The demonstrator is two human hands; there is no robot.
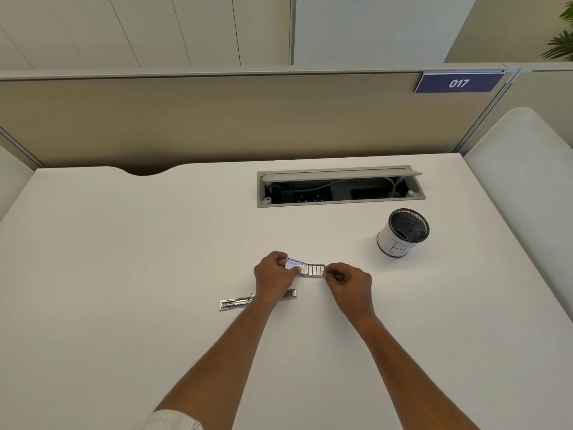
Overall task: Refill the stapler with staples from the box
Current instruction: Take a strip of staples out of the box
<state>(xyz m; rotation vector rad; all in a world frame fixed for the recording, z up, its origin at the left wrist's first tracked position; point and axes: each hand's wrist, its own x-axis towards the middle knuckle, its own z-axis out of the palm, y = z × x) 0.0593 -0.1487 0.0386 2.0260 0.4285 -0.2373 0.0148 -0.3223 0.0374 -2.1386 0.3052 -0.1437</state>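
A small staple box [292,262] with a purple-and-white sleeve sits in the middle of the white desk [124,259]. My left hand [273,276] grips the sleeve. The inner tray [314,270] is slid out to the right and shows rows of silver staples. My right hand [347,279] pinches the tray's right end. The metal stapler [237,302] lies opened flat on the desk just in front of my hands, and my left wrist covers its middle.
A white-wrapped mesh pen cup [403,232] stands to the right, beyond my hands. An open cable hatch [339,187] is set into the desk at the back. A beige partition [217,119] with a "017" sign [459,83] closes off the far edge.
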